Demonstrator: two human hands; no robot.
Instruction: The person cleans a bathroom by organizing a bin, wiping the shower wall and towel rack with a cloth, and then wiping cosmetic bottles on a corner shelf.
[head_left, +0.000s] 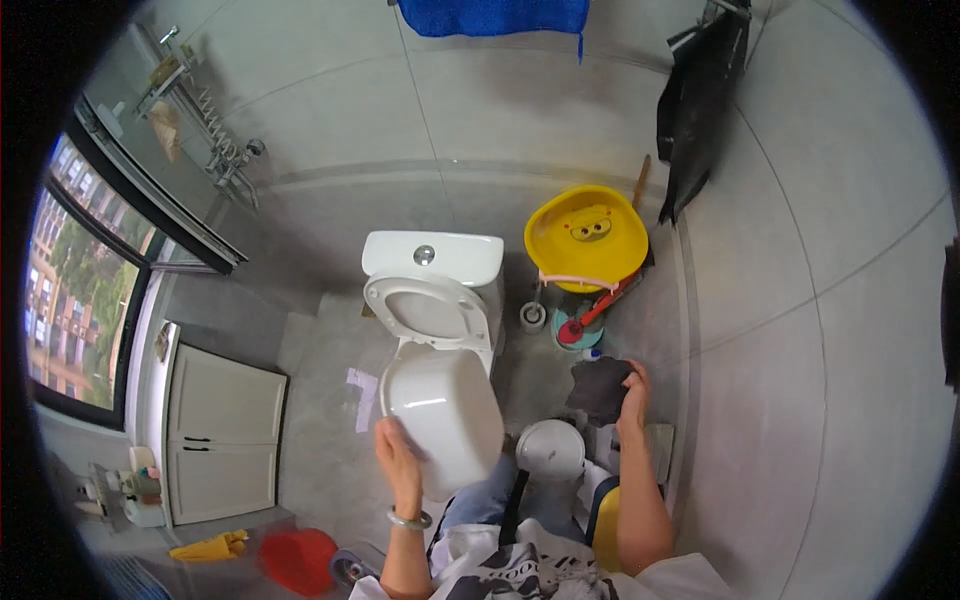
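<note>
My left hand (398, 457) grips the left side of a glossy white basin (450, 409). The basin is tipped so that its outer side faces me, and it hides most of the bowl of the white toilet (435, 259). Behind it, the toilet's lid and seat (427, 310) stand raised against the tank. Off to the right, my right hand (636, 394) holds a dark grey cloth (598, 391) in the air. I cannot see inside the basin.
A yellow basin (586, 240) leans near the back wall above a red-handled brush (592, 311). A toilet brush holder (533, 316) stands beside the toilet. Close to my legs is a round white lidded bin (551, 448). A white cabinet (221, 435) lines the left, with a red basin (298, 561) below.
</note>
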